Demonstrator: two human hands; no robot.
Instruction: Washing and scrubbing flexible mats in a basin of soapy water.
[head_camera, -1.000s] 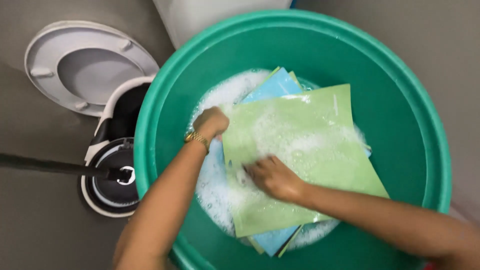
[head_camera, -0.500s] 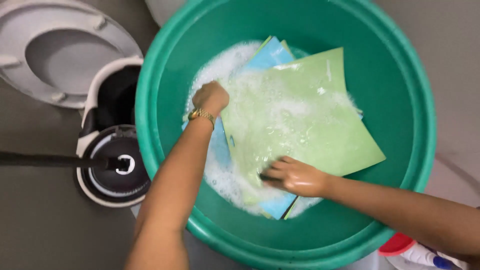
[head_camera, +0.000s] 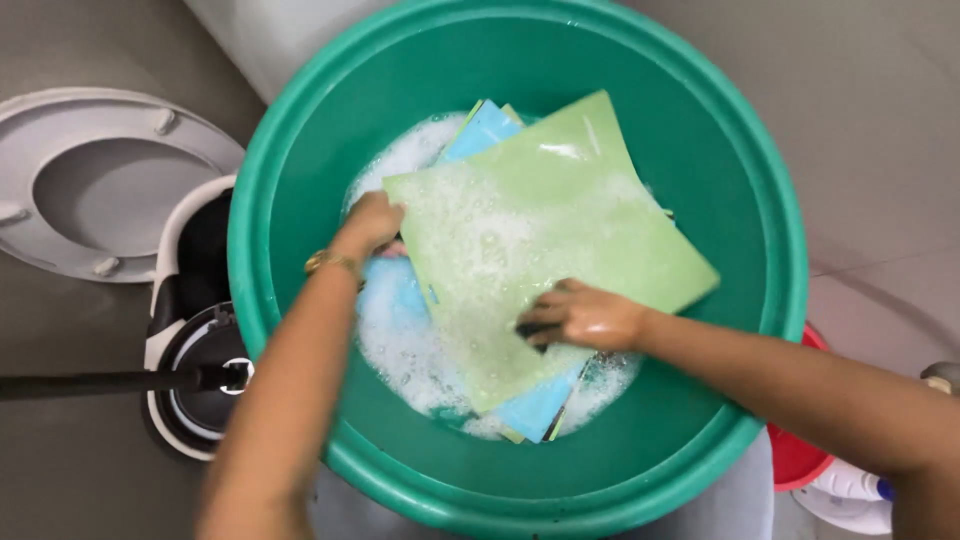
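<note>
left hand (head_camera: 372, 222) clamped on the left edge of a light green sheet (head_camera: 545, 235), fingers curled round it. right hand (head_camera: 580, 315) closed on a small dark pad (head_camera: 530, 330), pressed flat to the sheet's lower part; cannot tell just what the pad is. hands well apart, one at each side of the sheet. sheet lying tilted on top of a stack of blue sheets (head_camera: 485, 130) in soapy water (head_camera: 400, 340), inside a big green tub (head_camera: 290, 200).

likely to go wrong from here: wet, soapy sheet slipping out of the left grip and sliding down into the suds; too hard a push with the pad bending or creasing the thin sheet, unsupported at its raised right corner; suds slopping up over the rim with a fast stroke; lower blue sheets shifting under the pressure and skewing the stack.

no raised surface in sight; tub seemingly standing on a grey floor (head_camera: 60, 480). left of it, a white toilet seat (head_camera: 60, 180) and a round black-and-white mop bucket (head_camera: 195, 380) with a dark handle (head_camera: 90, 384) across it. right of it, a red bowl (head_camera: 795, 455) and a white bottle (head_camera: 850, 482), partly hidden.
</note>
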